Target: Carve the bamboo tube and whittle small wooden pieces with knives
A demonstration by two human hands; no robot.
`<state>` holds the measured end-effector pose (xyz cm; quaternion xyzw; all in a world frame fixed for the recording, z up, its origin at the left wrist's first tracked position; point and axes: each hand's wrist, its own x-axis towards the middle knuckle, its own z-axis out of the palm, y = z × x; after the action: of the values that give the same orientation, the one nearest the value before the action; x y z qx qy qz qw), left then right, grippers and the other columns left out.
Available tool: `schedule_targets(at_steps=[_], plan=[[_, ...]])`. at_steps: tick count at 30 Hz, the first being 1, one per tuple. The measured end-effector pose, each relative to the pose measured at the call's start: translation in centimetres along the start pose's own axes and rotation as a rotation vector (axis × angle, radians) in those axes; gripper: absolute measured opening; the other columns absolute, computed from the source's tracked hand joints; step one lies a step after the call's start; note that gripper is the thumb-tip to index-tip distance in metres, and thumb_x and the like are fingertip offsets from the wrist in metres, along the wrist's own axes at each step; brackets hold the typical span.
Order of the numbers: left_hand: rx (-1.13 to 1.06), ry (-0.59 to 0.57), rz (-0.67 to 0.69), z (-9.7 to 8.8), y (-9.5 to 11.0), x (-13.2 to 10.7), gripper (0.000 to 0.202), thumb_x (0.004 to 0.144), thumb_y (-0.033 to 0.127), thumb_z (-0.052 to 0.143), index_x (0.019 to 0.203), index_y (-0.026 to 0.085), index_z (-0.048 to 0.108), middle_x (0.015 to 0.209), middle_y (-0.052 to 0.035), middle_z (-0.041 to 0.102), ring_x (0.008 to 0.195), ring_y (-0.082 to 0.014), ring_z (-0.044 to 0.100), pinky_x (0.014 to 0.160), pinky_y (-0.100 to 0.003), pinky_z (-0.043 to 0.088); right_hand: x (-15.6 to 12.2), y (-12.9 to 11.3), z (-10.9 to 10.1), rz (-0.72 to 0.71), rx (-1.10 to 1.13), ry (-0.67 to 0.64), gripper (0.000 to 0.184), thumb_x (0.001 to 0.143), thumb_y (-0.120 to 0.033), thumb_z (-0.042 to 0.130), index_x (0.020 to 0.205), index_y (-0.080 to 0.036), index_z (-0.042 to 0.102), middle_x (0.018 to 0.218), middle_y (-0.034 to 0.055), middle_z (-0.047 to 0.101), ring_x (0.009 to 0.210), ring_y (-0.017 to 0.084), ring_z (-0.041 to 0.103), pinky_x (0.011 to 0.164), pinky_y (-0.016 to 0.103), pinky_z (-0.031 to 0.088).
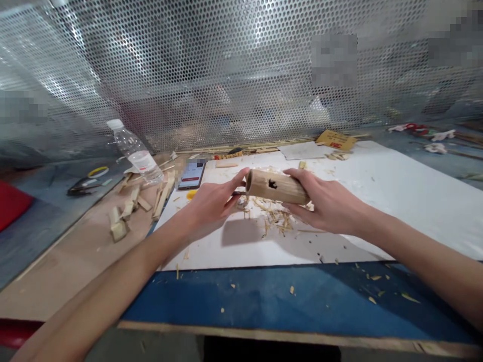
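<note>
A short bamboo tube [283, 190] is held above the table, nearly level, its open end facing left. A ragged dark hole shows in its wall. My right hand [320, 198] is closed around the tube's right end, thumb below and fingers above. At the open end is my left hand [215, 203], fingers closed on a thin dark tool [238, 193] whose kind I cannot make out. The left fingertips are close to the rim; whether they touch it is unclear. Beneath the tube, bamboo shavings [277, 218] lie scattered on a white sheet [211, 256].
A phone [191, 174] and a clear water bottle [138, 156] stand beyond my left arm, near wood offcuts [118, 223]. Yellow sandpaper [337, 140] lies at the back. A perforated metal screen [226, 65] rises behind the table. Blue tabletop [264, 301] shows along the front.
</note>
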<state>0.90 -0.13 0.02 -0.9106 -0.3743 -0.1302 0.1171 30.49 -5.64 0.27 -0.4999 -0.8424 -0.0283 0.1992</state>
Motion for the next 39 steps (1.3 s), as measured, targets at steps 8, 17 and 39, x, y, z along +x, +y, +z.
schedule_targets(at_steps=[8, 17, 39], plan=[[0.031, -0.002, 0.022, 0.1, 0.0, 0.1, 0.074, 0.100, 0.028, 0.047, 0.163, 0.019, 0.009, 0.108, -0.0105, 0.078, 0.073, -0.0217, 0.072, 0.066, -0.030, 0.048, -0.1, -0.1, 0.0, -0.040, -0.162, -0.084, 0.054, 0.096, -0.059, 0.041, 0.130, -0.017, 0.048, 0.113, 0.0131, 0.071, 0.069, 0.024, 0.066, 0.058, 0.033, 0.034], [0.033, -0.033, -0.013, -0.1, 0.3, 0.2, 0.075, 0.101, 0.029, 0.047, 0.164, 0.023, 0.008, 0.103, -0.0085, 0.078, 0.068, -0.0217, 0.070, 0.064, -0.030, 0.045, -0.1, -0.3, -0.6, -0.040, -0.010, -0.127, 0.057, 0.095, -0.066, 0.040, 0.122, -0.018, 0.053, 0.091, 0.0088, 0.073, 0.064, 0.022, 0.063, 0.058, 0.032, 0.034], [0.095, -0.099, -0.013, -0.6, 0.2, 0.7, 0.066, 0.105, 0.030, 0.040, 0.163, 0.017, 0.010, 0.098, -0.0100, 0.078, 0.076, -0.0224, 0.072, 0.062, -0.028, 0.043, 0.2, 0.2, -1.3, -0.012, 0.036, -0.028, 0.063, 0.091, -0.074, 0.038, 0.115, -0.019, 0.058, 0.081, 0.0065, 0.072, 0.060, 0.021, 0.062, 0.056, 0.032, 0.035]])
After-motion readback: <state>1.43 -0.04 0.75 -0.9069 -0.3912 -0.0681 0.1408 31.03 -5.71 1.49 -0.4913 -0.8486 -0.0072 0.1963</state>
